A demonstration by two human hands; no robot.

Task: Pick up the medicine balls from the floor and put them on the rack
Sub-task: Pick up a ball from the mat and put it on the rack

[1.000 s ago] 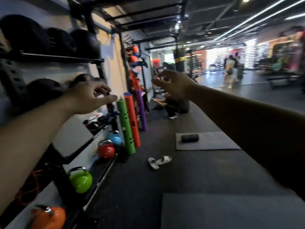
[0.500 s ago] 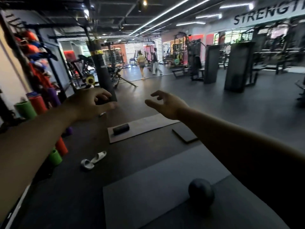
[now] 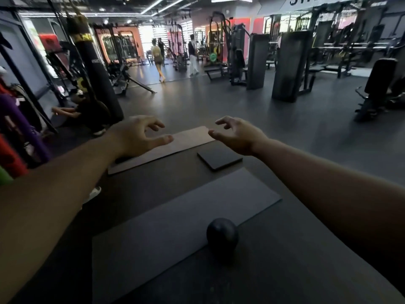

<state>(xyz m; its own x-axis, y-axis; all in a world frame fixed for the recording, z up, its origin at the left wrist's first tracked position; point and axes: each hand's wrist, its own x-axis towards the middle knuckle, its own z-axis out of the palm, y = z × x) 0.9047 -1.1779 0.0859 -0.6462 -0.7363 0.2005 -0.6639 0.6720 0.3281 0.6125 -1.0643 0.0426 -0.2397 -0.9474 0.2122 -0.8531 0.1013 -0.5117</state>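
Observation:
A black medicine ball (image 3: 222,235) lies on the dark floor at the near edge of a grey mat (image 3: 153,224), low in the middle of the view. Both my arms are stretched out in front of me, well above and beyond the ball. My left hand (image 3: 138,134) is empty with its fingers curled and apart. My right hand (image 3: 237,134) is also empty, fingers spread. The rack is out of view.
A second, paler mat (image 3: 186,139) and a small black pad (image 3: 219,159) lie further ahead. Foam rollers (image 3: 13,137) stand at the left edge, a black punching bag (image 3: 96,69) behind them. Weight machines (image 3: 289,64) stand farther back, with people walking in the distance.
My view has swung right, away from the wall rack onto the open gym floor. The medicine ball has come into sight and moved toward the middle. Both hands stay empty and raised.

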